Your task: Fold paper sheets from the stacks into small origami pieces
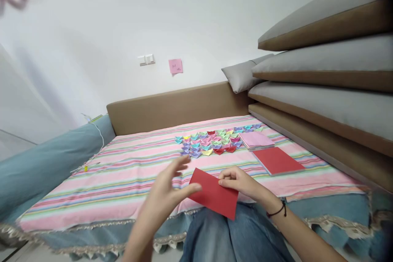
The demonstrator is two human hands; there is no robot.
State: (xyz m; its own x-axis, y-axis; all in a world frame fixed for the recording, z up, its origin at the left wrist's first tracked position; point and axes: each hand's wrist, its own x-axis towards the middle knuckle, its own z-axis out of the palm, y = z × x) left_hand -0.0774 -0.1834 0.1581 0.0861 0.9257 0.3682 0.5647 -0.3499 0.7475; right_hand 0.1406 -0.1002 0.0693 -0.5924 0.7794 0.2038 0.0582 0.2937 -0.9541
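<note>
A folded red paper (215, 194) is held over my lap, in front of the bed's edge. My right hand (238, 182) pinches its upper right edge with the fingers closed. My left hand (167, 194) touches the paper's left edge with the thumb, while the other fingers stay spread and raised. On the striped bedsheet (123, 180) behind lie several small folded paper shapes (211, 143) in many colours, set in rows.
A pink paper stack (256, 139) and a red-topped paper stack (278, 160) lie right of the shapes. Grey and brown cushions (331, 90) are piled at the right. A brown headboard (175, 106) and a white wall stand behind. A blue rolled blanket (46, 159) lies at the left.
</note>
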